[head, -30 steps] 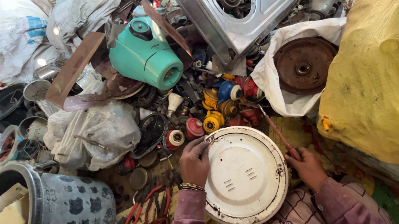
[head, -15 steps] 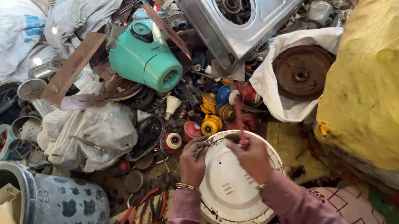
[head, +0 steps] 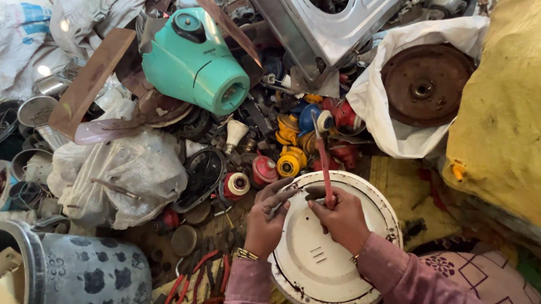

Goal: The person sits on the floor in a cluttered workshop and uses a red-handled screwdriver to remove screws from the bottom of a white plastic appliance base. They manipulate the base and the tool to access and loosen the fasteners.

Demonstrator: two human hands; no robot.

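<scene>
your right hand (head: 343,218) is wrapped tight round a red-handled tool (head: 323,165) on the white round plate (head: 316,266); left hand (head: 267,218) grips the plate's top edge.

Soft, even daylight is falling from above, casting only faint shadows. Mild glare is showing on the shiny steel two-burner stove top (head: 341,2). Focus is holding sharp throughout; wide-angle distortion is bending the edges.

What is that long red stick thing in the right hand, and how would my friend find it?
Find the round white plate in the person's lap. At its top edge the right hand grips a thin red-handled tool, upright, unlike the stubby spools behind.
</scene>
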